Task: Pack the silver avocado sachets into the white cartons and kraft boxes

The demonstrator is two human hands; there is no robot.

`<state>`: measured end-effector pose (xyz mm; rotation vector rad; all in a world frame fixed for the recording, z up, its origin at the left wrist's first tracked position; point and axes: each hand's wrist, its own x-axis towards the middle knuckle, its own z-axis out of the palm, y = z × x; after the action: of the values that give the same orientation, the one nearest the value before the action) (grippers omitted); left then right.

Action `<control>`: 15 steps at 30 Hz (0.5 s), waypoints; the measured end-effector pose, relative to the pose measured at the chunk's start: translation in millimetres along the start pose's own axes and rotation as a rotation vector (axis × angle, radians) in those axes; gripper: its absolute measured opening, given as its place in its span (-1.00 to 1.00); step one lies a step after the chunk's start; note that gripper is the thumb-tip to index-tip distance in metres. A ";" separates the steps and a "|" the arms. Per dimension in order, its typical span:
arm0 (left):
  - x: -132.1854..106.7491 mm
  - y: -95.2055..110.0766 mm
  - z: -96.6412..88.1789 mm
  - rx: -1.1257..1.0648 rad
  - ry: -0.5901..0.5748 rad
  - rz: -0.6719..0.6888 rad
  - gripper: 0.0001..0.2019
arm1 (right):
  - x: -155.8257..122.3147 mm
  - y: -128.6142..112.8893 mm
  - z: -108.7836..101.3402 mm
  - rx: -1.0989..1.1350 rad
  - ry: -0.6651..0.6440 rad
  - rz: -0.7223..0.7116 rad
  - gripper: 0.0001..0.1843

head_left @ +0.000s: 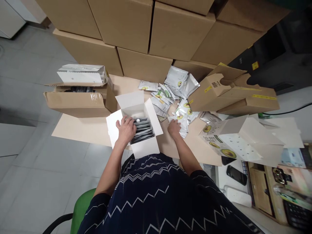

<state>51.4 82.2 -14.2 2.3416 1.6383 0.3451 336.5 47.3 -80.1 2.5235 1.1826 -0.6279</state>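
A small white carton (126, 103) stands open on the tabletop in front of me, filled with a row of grey sachets (143, 130) on edge. My left hand (126, 129) lies over the left side of that row, fingers spread on the sachets. My right hand (174, 127) rests on a silver sachet with an avocado picture (184, 114), at the near edge of a loose pile of such sachets (170, 89). Its fingers are curled on the sachet.
A wall of brown cartons (146, 35) stands at the back. An open brown box (78, 99) with a white carton (83, 74) sits left. Tipped brown boxes (234, 92) and printed white cartons (234, 139) lie right. A phone (236, 175) lies beyond.
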 end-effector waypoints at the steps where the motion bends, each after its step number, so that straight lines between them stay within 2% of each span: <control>1: 0.0 0.0 0.2 0.000 0.002 0.000 -0.63 | -3.6 0.5 -0.1 -0.006 0.051 -0.007 -0.45; 3: -0.1 0.2 0.3 -0.001 0.005 -0.002 -0.63 | -9.4 1.7 -6.2 -0.003 0.095 -0.017 -0.50; 5: -0.4 0.2 0.4 -0.004 0.007 -0.001 -0.63 | -13.8 5.8 -22.8 -0.001 0.046 -0.046 -0.53; 7: -0.7 0.2 0.5 -0.006 0.004 0.004 -0.64 | -18.3 15.1 -49.7 0.010 0.029 -0.068 -0.55; 9: -0.9 -0.2 0.9 -0.003 0.002 0.004 -0.64 | -25.6 29.2 -83.2 0.042 0.105 -0.111 -0.57; 11: -0.9 -0.7 1.7 -0.001 0.005 0.002 -0.64 | -36.7 44.5 -117.8 0.130 0.249 -0.237 -0.62; 13: -0.8 -1.2 2.6 -0.001 0.012 0.004 -0.64 | -50.7 55.8 -148.3 0.291 0.405 -0.453 -0.68; 15: -0.7 -1.4 3.2 -0.002 0.016 0.006 -0.64 | -64.8 57.8 -171.5 0.492 0.498 -0.679 -0.72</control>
<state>51.0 81.8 -17.7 2.3485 1.6380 0.3680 389.9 41.9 104.5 2.7287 2.3731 -0.4761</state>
